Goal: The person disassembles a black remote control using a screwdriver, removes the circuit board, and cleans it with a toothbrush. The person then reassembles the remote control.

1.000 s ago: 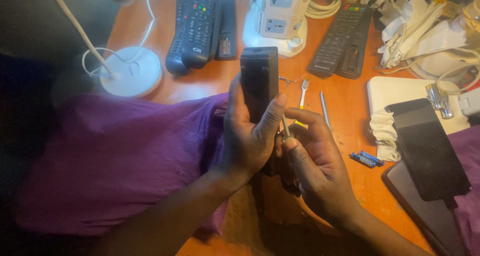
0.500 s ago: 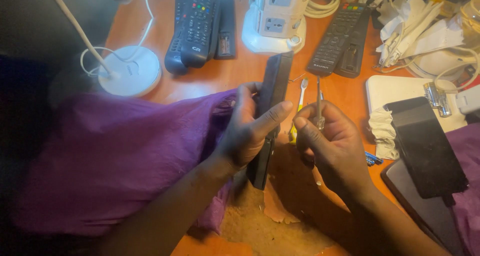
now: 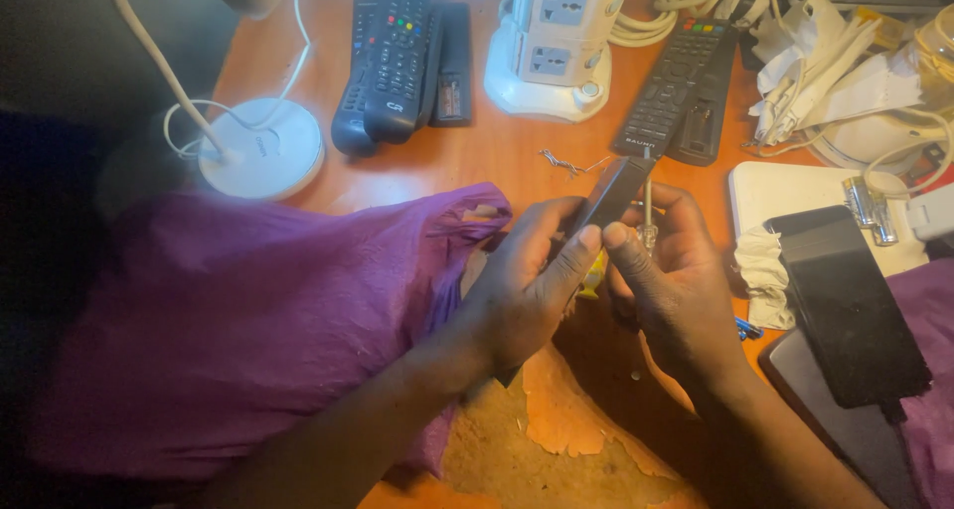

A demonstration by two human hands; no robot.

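Left hand (image 3: 527,290) — one remote (image 3: 608,196) | right hand (image 3: 671,280) — one screwdriver (image 3: 648,216)

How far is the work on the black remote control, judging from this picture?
Looks done: small bent metal springs lie loose on the orange wooden table. In hand: the left hand holds the slim black remote control edge-on, while the right hand pinches a thin metal tool beside it. Left: the tool tip is hidden, so whether the remote is open I cannot tell.
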